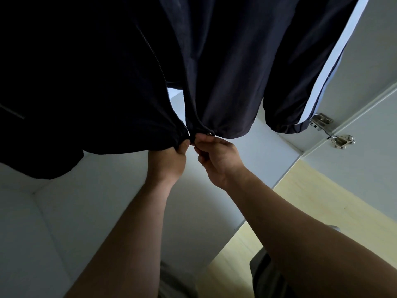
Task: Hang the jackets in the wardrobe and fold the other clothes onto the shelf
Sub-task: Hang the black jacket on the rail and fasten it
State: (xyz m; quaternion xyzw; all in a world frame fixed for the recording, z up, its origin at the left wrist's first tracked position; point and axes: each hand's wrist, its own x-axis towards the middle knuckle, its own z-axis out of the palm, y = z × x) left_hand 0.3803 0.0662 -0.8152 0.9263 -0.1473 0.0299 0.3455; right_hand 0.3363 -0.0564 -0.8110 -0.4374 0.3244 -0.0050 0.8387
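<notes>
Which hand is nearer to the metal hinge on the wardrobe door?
Right. The right hand pinches the jacket hem, left of and below the hinge; the left hand grips the hem farther left.

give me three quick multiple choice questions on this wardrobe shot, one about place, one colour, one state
1. Where do the hands meet the jacket?
A. at its collar
B. at its bottom hem by the zip
C. at a sleeve cuff

2. What colour is the stripe down the sleeve?
A. white
B. red
C. yellow

3. How is the front of the jacket?
A. zipped to the top
B. buttoned shut
C. open at the bottom, the two zip edges apart

Key: 1 B, the left hand and right hand pinch the hem of the jacket at the zip end. 2 A, the stripe is white on the sleeve. 3 C, a gap shows between the zip edges above the hem.
</notes>
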